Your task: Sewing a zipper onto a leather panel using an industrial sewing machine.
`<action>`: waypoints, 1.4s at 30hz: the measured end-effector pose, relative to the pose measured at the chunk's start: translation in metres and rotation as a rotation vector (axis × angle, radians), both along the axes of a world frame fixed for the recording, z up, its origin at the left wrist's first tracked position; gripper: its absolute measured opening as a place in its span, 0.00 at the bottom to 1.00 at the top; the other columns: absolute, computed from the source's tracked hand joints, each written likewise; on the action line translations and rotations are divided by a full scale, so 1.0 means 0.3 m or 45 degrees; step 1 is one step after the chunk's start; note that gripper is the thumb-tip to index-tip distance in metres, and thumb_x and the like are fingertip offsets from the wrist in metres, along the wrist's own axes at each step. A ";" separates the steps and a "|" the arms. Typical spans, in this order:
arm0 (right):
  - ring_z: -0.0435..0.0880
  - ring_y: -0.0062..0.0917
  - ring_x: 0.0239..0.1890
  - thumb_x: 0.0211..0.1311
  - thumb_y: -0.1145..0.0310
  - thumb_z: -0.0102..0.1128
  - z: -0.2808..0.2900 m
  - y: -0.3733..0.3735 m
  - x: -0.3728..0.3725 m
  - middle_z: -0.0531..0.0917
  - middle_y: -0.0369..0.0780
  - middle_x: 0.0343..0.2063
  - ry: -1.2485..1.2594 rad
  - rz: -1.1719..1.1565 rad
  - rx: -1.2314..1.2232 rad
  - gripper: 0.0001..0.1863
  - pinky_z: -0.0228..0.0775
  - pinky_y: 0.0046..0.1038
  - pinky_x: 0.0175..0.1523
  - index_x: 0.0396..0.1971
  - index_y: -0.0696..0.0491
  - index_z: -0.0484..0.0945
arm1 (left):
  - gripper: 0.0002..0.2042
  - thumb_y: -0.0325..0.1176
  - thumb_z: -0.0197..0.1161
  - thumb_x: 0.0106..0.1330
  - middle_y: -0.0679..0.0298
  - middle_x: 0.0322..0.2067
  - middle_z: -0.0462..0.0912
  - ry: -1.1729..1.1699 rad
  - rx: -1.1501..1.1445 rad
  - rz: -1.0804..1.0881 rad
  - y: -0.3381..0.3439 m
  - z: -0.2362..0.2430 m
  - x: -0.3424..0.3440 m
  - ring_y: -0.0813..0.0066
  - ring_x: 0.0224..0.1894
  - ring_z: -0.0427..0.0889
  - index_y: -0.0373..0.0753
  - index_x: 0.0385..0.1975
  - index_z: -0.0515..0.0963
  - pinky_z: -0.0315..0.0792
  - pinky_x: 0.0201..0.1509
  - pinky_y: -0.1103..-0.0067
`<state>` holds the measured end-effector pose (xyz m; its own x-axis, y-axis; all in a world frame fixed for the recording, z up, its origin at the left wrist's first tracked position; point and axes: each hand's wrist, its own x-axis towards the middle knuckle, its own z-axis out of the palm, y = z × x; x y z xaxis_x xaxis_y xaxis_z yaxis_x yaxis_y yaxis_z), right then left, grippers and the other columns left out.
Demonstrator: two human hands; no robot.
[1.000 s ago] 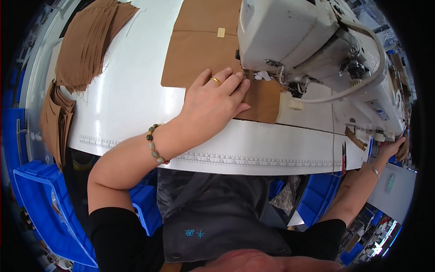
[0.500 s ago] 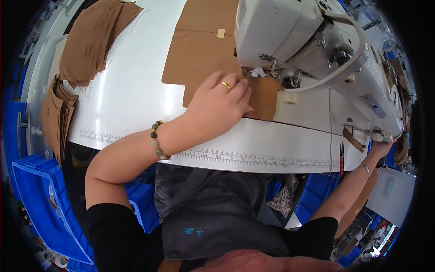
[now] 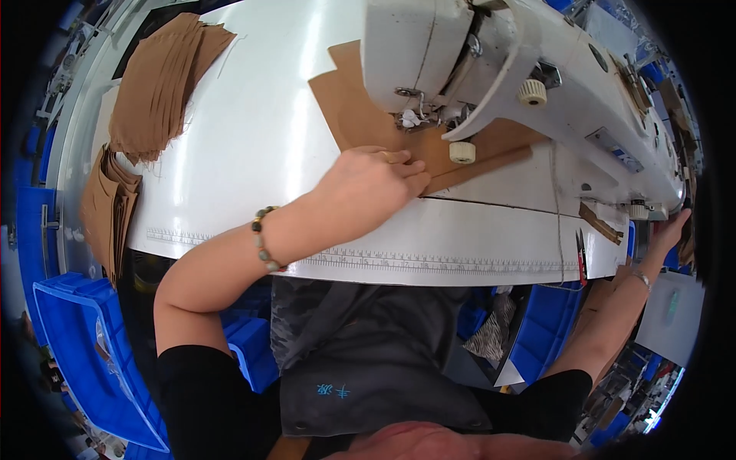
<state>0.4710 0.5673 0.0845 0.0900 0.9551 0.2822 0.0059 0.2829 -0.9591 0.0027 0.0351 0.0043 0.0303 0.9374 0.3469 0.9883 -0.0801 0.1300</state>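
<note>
A brown fabric piece [image 3: 349,107] lies under the needle area of a white sewing machine [image 3: 414,54], partly hidden by the machine head. Its folded strip-like edge comes out on the right of the needle. My left hand [image 3: 376,180] rests at the fabric's near edge, just in front of the presser foot, fingers bent and closed on the cloth. At the machine's far right end, my right hand [image 3: 676,228] reaches up beside the handwheel side. Its fingers are mostly hidden there.
Brown fabric stacks [image 3: 157,88] and folded brown pieces [image 3: 107,203] lie on the table's left. A ruler strip [image 3: 368,259] runs along the front edge. Red-and-black snips [image 3: 581,257] and a brown zipper strip [image 3: 602,224] lie at right. A blue crate [image 3: 77,337] stands lower left.
The brown fabric has turned and shifted right beneath the machine head. My left hand has moved slightly nearer, fingers more curled. My right hand has gone further right along the machine's end.
</note>
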 end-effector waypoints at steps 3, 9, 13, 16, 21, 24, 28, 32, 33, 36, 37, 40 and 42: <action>0.74 0.30 0.68 0.74 0.42 0.60 0.147 0.135 -0.012 0.77 0.44 0.66 -0.465 -0.139 0.149 0.40 0.62 0.31 0.73 0.70 0.62 0.71 | 0.13 0.24 0.64 0.61 0.67 0.50 0.90 -0.194 0.046 -0.121 -0.067 -0.008 -0.095 0.69 0.54 0.89 0.43 0.42 0.90 0.81 0.61 0.68; 0.83 0.31 0.58 0.72 0.48 0.66 0.079 0.141 -0.030 0.83 0.44 0.59 -0.115 0.094 -0.116 0.32 0.72 0.34 0.64 0.62 0.59 0.80 | 0.19 0.17 0.65 0.56 0.71 0.48 0.91 -0.369 0.088 -0.122 -0.074 -0.048 -0.113 0.72 0.58 0.87 0.47 0.43 0.91 0.80 0.64 0.67; 0.83 0.33 0.59 0.80 0.50 0.53 -0.254 -0.058 -0.014 0.83 0.45 0.58 0.072 -0.115 0.292 0.30 0.71 0.37 0.67 0.64 0.61 0.77 | 0.19 0.16 0.65 0.57 0.72 0.48 0.91 -0.363 0.067 -0.097 -0.071 -0.041 -0.107 0.72 0.58 0.87 0.47 0.43 0.91 0.79 0.65 0.67; 0.83 0.32 0.59 0.82 0.48 0.48 -0.217 -0.088 -0.008 0.83 0.45 0.59 -0.435 -0.358 0.154 0.32 0.69 0.36 0.69 0.66 0.63 0.75 | 0.19 0.15 0.65 0.57 0.71 0.48 0.92 -0.382 0.079 -0.083 -0.067 -0.039 -0.105 0.70 0.58 0.87 0.48 0.42 0.90 0.79 0.65 0.67; 0.83 0.29 0.57 0.77 0.54 0.59 0.078 0.031 -0.074 0.84 0.45 0.56 -0.236 -0.014 0.156 0.30 0.71 0.31 0.65 0.66 0.63 0.75 | 0.18 0.15 0.65 0.58 0.71 0.47 0.92 -0.365 0.077 -0.067 -0.069 -0.042 -0.103 0.71 0.58 0.87 0.47 0.41 0.90 0.80 0.64 0.66; 0.83 0.26 0.55 0.76 0.57 0.63 -0.048 0.013 -0.100 0.84 0.41 0.49 0.299 -0.051 0.259 0.26 0.74 0.30 0.60 0.60 0.64 0.78 | 0.15 0.20 0.67 0.58 0.74 0.47 0.91 -0.291 0.109 -0.073 -0.070 -0.047 -0.105 0.75 0.58 0.87 0.48 0.41 0.90 0.81 0.62 0.68; 0.83 0.27 0.54 0.78 0.55 0.60 -0.246 -0.027 -0.060 0.84 0.42 0.52 0.151 -0.176 0.425 0.28 0.75 0.31 0.59 0.61 0.65 0.77 | 0.15 0.20 0.67 0.58 0.74 0.48 0.91 -0.264 0.117 -0.087 -0.064 -0.035 -0.107 0.75 0.58 0.87 0.48 0.42 0.90 0.81 0.61 0.69; 0.84 0.26 0.55 0.79 0.50 0.54 -0.012 -0.041 -0.004 0.87 0.43 0.53 -0.449 -0.268 0.325 0.28 0.74 0.29 0.60 0.60 0.60 0.81 | 0.15 0.20 0.67 0.58 0.67 0.48 0.91 -0.237 0.114 -0.130 -0.045 -0.002 -0.081 0.67 0.54 0.89 0.43 0.43 0.89 0.83 0.56 0.71; 0.84 0.24 0.55 0.79 0.49 0.54 0.072 -0.073 -0.010 0.88 0.42 0.52 -0.977 -0.370 0.340 0.27 0.74 0.28 0.59 0.59 0.59 0.82 | 0.15 0.20 0.67 0.58 0.67 0.48 0.91 -0.241 0.115 -0.136 -0.032 0.001 -0.064 0.67 0.54 0.89 0.43 0.43 0.89 0.83 0.56 0.71; 0.86 0.23 0.53 0.79 0.54 0.57 0.183 -0.289 -0.138 0.89 0.42 0.51 -1.500 -0.655 0.513 0.23 0.75 0.26 0.59 0.57 0.58 0.84 | 0.18 0.24 0.66 0.58 0.63 0.52 0.89 0.158 0.151 -0.094 0.040 -0.011 0.004 0.66 0.49 0.90 0.38 0.50 0.86 0.84 0.50 0.74; 0.86 0.25 0.52 0.80 0.57 0.56 0.183 -0.395 -0.208 0.89 0.42 0.50 -1.182 -0.490 0.800 0.20 0.75 0.26 0.59 0.56 0.58 0.84 | 0.20 0.26 0.65 0.59 0.61 0.54 0.87 0.328 0.142 -0.024 0.073 -0.018 0.028 0.65 0.47 0.90 0.35 0.53 0.83 0.84 0.47 0.75; 0.88 0.33 0.48 0.77 0.75 0.55 0.094 -0.791 -0.425 0.89 0.46 0.46 -0.921 0.112 1.264 0.11 0.79 0.31 0.56 0.50 0.60 0.85 | 0.23 0.27 0.63 0.59 0.58 0.55 0.86 0.523 0.073 0.153 0.166 -0.028 0.084 0.65 0.44 0.90 0.32 0.57 0.80 0.83 0.40 0.77; 0.89 0.39 0.46 0.65 0.77 0.65 0.002 -1.015 -0.580 0.89 0.45 0.42 -0.941 0.931 1.495 0.05 0.83 0.37 0.52 0.39 0.59 0.84 | 0.23 0.26 0.62 0.59 0.57 0.54 0.87 0.549 0.020 0.251 0.198 -0.014 0.107 0.65 0.42 0.89 0.31 0.57 0.79 0.82 0.36 0.78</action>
